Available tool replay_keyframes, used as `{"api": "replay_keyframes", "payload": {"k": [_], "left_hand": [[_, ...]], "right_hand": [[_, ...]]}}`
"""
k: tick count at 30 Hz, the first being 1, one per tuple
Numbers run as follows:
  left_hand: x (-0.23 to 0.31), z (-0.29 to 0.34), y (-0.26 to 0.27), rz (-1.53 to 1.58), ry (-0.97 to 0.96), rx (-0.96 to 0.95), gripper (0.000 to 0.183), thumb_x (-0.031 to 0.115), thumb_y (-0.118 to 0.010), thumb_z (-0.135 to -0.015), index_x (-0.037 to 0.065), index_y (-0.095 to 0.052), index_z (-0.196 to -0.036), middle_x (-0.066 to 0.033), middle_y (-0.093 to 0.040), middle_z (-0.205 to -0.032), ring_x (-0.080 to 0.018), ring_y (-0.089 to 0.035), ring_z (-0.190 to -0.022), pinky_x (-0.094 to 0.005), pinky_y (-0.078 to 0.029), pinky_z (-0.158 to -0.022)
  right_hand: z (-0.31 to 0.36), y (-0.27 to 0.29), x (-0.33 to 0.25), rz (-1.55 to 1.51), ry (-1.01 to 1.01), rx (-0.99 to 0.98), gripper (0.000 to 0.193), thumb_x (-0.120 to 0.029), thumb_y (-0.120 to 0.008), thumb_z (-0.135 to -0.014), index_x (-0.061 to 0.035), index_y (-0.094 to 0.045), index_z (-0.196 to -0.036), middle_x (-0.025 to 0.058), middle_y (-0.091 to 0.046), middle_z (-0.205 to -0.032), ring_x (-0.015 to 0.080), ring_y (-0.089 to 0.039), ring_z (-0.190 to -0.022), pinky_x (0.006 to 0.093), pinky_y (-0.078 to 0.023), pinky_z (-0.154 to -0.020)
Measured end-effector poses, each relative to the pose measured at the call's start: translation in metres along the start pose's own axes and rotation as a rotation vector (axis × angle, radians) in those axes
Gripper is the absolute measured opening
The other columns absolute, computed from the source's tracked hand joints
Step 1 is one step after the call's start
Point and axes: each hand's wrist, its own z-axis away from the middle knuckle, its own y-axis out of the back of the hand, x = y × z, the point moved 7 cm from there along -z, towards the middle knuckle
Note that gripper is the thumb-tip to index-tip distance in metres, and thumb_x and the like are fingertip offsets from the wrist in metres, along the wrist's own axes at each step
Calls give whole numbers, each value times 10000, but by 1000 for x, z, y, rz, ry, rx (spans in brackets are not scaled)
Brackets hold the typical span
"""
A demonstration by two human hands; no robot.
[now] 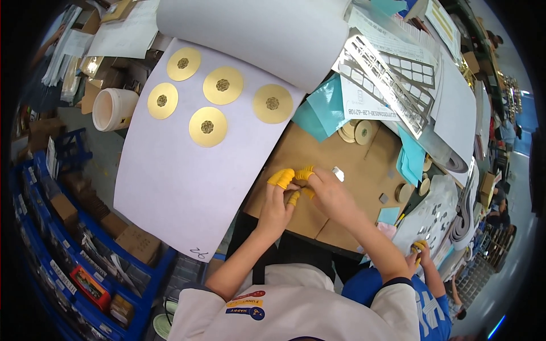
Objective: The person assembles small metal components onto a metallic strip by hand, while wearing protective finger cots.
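Over the brown cardboard work surface (352, 162), my left hand (277, 199) and my right hand (327, 192) meet, yellow finger cots on their fingers. The fingertips of both are pinched together, and whatever lies between them is hidden. Just past my right hand rests a small crumpled white scrap (338, 174). To the left, a large white sheet (170, 170) carries several gold discs (207, 126), each with a dark rose-like emblem at its centre. A small pile of pale gold discs (362, 132) sits on the cardboard farther off.
A curled white sheet (250, 34) overhangs the far end. Metal stencil plates (392, 85), papers and teal sheets (323, 108) crowd the far right. A white bucket (115, 109) and blue shelving (131, 284) stand at left. A co-worker's hand (420, 253) is at lower right.
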Motion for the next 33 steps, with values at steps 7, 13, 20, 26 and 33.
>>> {"api": "replay_keyframes", "payload": {"k": [7,13,20,26,33], "left_hand": [[7,-5,-12,84,-26,-77,664,-128,-608,-730,24,-367,-1329,-172,-445,-1195,-332,-501,-1106,-389,-428,-945],[16,-13,-32,-23,-82,-160,632,-91,-613,-748,30,-403,-1331,-210,-390,-1314,-384,-465,-1149,-415,-418,-957],[23,-22,-40,-16,-36,-185,631,-124,-581,-746,37,-411,-1332,-219,-373,-1334,-385,-462,-1168,-421,-417,-961],[25,-28,-45,-37,1,-202,726,-139,-606,-725,48,-314,-1364,-181,-386,-1280,-337,-503,-1119,-386,-433,-960],[40,-38,-50,-83,-37,-211,669,-140,-563,-733,3,-306,-1333,-182,-435,-1244,-340,-464,-1158,-401,-407,-983]], "right_hand": [[45,4,15,-151,-329,194,270,-37,-704,-712,-28,-574,-948,138,-589,-855,314,-575,-824,387,-474,-691],[75,2,33,74,-541,297,259,-84,-715,-684,-43,-582,-903,122,-581,-827,290,-575,-791,385,-474,-678],[73,8,31,115,-606,421,310,-84,-736,-666,-43,-577,-929,122,-533,-973,307,-561,-842,394,-476,-702],[68,16,39,23,-589,501,466,-24,-735,-647,-17,-533,-1067,161,-499,-1026,347,-516,-965,407,-450,-816],[59,16,43,4,-635,434,479,24,-678,-656,-8,-513,-1105,156,-521,-1010,351,-504,-963,423,-433,-807]]}}
